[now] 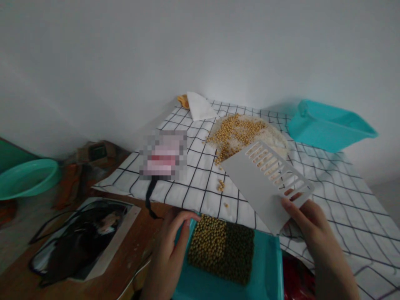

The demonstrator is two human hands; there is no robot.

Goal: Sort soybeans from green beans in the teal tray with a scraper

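left hand (175, 236) reaching up from below, fingers curled over the tray (266, 260) rim, right hand (309, 221) slanting inward, gripping a slotted scoop (256, 183) above checked cloth (190, 179)

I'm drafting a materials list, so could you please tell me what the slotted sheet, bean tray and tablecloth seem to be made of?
Slotted sheet: matte grey, perhaps plastic or coated metal, being thin, flat and evenly coloured.
Bean tray: probably moulded plastic, smooth finish, given its uniform teal surface.
Tablecloth: matte, likely fabric, judging by its soft creases; exact fibre unclear.
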